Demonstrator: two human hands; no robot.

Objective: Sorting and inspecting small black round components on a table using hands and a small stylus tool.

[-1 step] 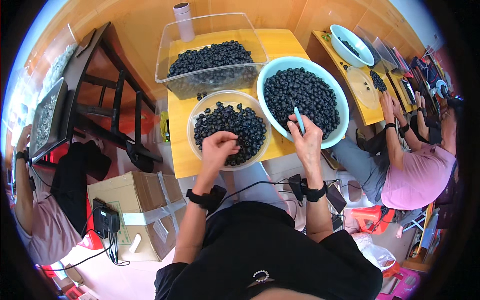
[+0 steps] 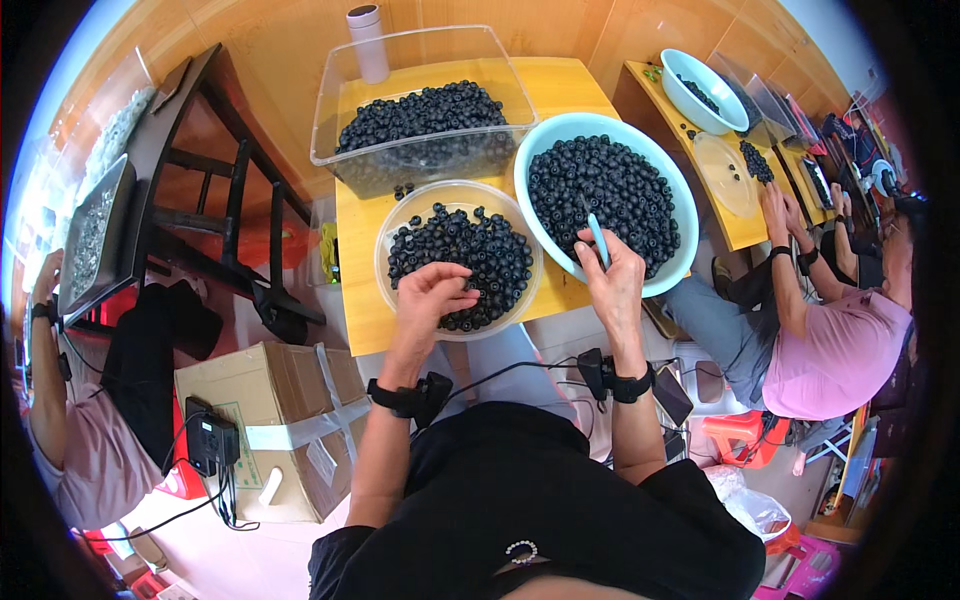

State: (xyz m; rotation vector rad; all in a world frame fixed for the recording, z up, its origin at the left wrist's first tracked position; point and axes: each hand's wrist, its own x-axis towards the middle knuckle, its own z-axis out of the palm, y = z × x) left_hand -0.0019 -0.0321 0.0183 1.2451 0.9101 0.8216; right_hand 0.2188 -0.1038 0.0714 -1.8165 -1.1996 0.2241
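Note:
Over the near side of a shallow clear round tub, my left hand has its fingers curled in toward the thumb; whatever is pinched there, if anything, is too small to see. Dark blue-black, round, bead-like pieces fill much of this tub. My right hand is closed around a slim tool with a light-blue handle. Its thin tip points into the light-blue basin, which is heaped with the same dark pieces. My right hand rests at the basin's near rim.
Behind the tub stands a large clear plastic box of dark pieces, with a pink bottle beyond it. A cardboard box sits at lower left. People work at both sides; a second basin is on the right-hand table.
My left hand has shifted slightly left and toward me, with its fingers a little less bunched. My right hand and the blue-handled tool look the same.

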